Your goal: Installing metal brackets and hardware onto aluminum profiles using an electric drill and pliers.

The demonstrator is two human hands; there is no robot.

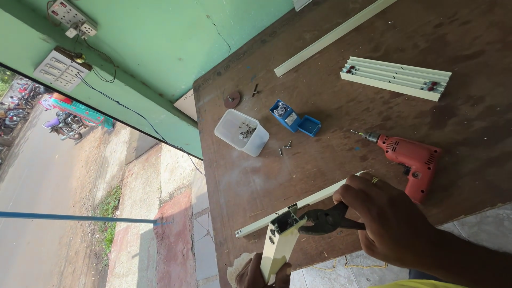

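Desk (320,106): carrying red drill (413,157). Cream channel section (278,248), stiff, light, hollow, overhanging desk edge; left hand (256,274) clamping its lower end. Right hand (392,218) squeezing black pliers (325,220), biting the section's open end.

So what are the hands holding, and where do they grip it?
The right hand grips pliers by the handles. The left hand holds a cream bar near its lower end, and the plier jaws bite its top end.
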